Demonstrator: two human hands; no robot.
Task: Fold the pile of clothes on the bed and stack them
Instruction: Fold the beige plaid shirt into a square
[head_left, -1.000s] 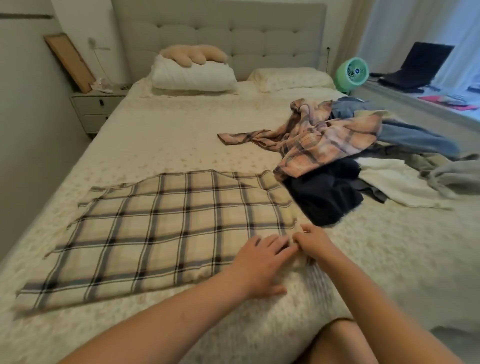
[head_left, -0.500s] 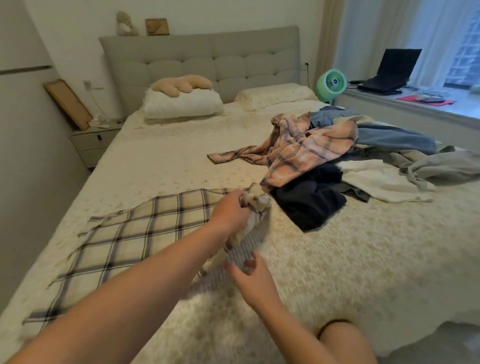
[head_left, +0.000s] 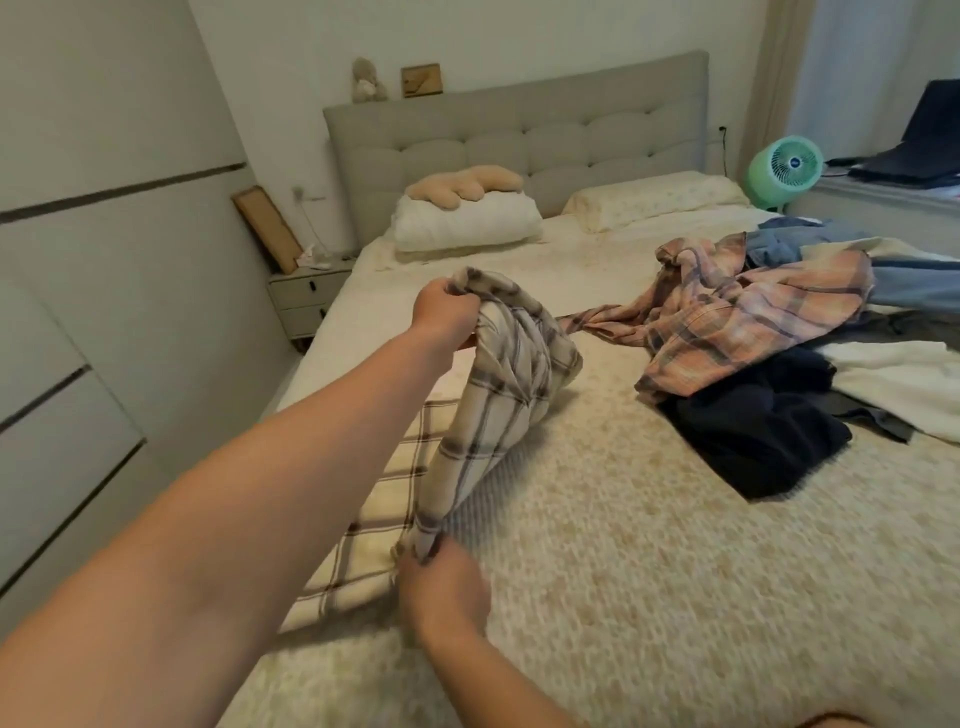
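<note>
A cream plaid garment with dark checks (head_left: 498, 395) lies on the bed (head_left: 649, 545), its right edge lifted. My left hand (head_left: 447, 314) grips the far corner, raised above the bed. My right hand (head_left: 441, 587) pinches the near corner low by the mattress. The lifted cloth hangs stretched between both hands, and the rest of the garment lies flat under my left forearm. At the right sits the unfolded pile: a pink plaid shirt (head_left: 743, 317), a dark navy piece (head_left: 763, 431), a white piece (head_left: 898, 384) and blue denim (head_left: 841, 260).
Two pillows (head_left: 467, 223) lie by the grey headboard (head_left: 519, 140). A nightstand (head_left: 301, 296) stands left of the bed beside a white wardrobe (head_left: 104, 260). A green fan (head_left: 784, 169) and a laptop sit on the sill at the right.
Both hands took hold of the plaid garment's right edge and lifted it; my left hand has risen and moved away toward the headboard while my right hand stays low. The camera tilted up.
</note>
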